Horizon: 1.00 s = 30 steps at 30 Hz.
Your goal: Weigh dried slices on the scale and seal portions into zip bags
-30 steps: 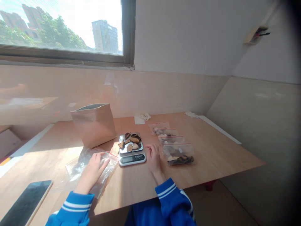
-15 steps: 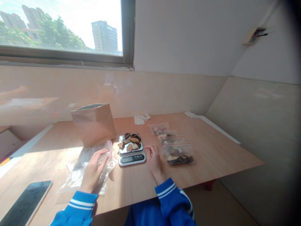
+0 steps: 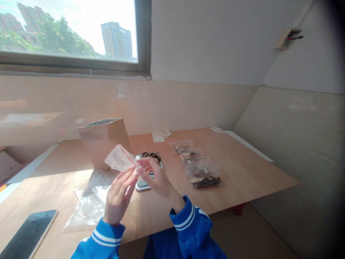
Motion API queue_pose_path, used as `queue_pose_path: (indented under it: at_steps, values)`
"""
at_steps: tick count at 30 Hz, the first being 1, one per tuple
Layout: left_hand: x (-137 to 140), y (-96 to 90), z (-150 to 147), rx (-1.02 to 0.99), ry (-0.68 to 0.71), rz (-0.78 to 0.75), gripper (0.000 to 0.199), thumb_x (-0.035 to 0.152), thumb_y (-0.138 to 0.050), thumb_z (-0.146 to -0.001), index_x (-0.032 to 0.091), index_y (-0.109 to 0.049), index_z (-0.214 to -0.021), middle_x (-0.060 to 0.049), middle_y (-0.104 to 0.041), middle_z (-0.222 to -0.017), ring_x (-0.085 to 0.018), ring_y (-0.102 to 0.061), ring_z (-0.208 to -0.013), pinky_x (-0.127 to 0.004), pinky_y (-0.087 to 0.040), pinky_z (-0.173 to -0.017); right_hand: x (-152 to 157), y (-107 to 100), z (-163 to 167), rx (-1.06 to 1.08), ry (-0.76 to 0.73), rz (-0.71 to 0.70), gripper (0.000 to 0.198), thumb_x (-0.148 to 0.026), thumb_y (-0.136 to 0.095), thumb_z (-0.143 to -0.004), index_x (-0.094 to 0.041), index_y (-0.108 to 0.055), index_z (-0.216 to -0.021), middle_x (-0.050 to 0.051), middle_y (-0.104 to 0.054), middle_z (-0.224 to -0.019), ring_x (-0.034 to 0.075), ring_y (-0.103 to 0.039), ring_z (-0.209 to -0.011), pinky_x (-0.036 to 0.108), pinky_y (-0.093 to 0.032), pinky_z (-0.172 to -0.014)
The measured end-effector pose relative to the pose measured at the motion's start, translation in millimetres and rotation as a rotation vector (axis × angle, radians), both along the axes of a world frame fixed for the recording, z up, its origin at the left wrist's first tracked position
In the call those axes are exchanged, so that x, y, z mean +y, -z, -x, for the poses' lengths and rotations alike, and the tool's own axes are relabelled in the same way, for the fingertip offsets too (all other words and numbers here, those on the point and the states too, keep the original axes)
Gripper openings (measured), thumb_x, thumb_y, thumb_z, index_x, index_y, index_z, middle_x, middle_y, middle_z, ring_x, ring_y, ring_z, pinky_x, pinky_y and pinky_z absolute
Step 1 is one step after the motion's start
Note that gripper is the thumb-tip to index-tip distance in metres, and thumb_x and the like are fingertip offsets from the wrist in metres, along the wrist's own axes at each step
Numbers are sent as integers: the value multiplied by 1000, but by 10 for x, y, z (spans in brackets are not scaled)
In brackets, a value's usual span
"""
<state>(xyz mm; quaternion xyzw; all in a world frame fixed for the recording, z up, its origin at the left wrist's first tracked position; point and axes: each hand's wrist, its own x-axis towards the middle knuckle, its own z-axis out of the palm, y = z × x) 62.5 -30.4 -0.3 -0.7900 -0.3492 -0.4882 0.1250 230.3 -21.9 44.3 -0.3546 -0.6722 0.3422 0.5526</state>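
Your right hand (image 3: 156, 180) has thumb and forefinger drawn together in a pinch on the red-striped edge of a clear zip bag (image 3: 121, 160). Your left hand (image 3: 120, 196) meets it there, fingers bent and close-set, holding the same end from below. The bag is thin, limp, cloudy plastic, raised in front of the scale and tilted up to the left.

The scale (image 3: 142, 186) has a white body and a plate carrying dried slices (image 3: 151, 155): dark rims, tan faces, curled edges. To your left, more clear bags (image 3: 90, 207) lie in a glossy, crinkled heap on the smooth wood-grained table (image 3: 242, 172). Behind them stands a matte brown pouch (image 3: 105, 140), its mouth open, the lining silvery. To your right, four filled bags (image 3: 203, 174) overlap in a row, each with a red closure line; the nearest shows dark, ribbon-like pieces and pale ones.

Hard to make out: your right hand hides much of the plate and the display, so no reading. The exact contact of your left fingertips is partly covered. Contents of the rear bags are blurred by plastic. The dark-screened phone (image 3: 29, 233) is cut off at the lower left.
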Motion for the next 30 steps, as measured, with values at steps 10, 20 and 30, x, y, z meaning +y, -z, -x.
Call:
queue_pose_path:
  at_steps: [10, 20, 30]
  values:
    - [-47, -111, -178, -461, 82, 214, 63, 21, -68, -81, 24, -42, -138, -13, -48, -134, -21, -62, -106, -40, -55, -90, 67, -157, -33, 203, -199, 314, 29, -43, -79, -66, -18, -71, -78, 1, -70, -76, 17, -67, -76, 30, -53, -78]
    - [109, -131, -55, -326, 9, 27, 35, 18, -68, -81, 27, -66, -115, -1, -67, -94, -15, -60, -81, -29, -51, -74, 203, -31, -67, 211, -272, 364, 33, -46, -77, -66, -15, -68, -74, 3, -69, -75, 18, -65, -75, 32, -52, -73]
    - [412, -24, 119, -646, -276, 55, 20, 35, -59, -87, 18, -69, -89, -4, -64, -83, -16, -53, -77, -30, -43, -72, 312, 144, -343, 141, 115, 196, 30, -47, -59, -83, -20, -63, -97, 5, -66, -101, 18, -63, -90, 31, -50, -78]
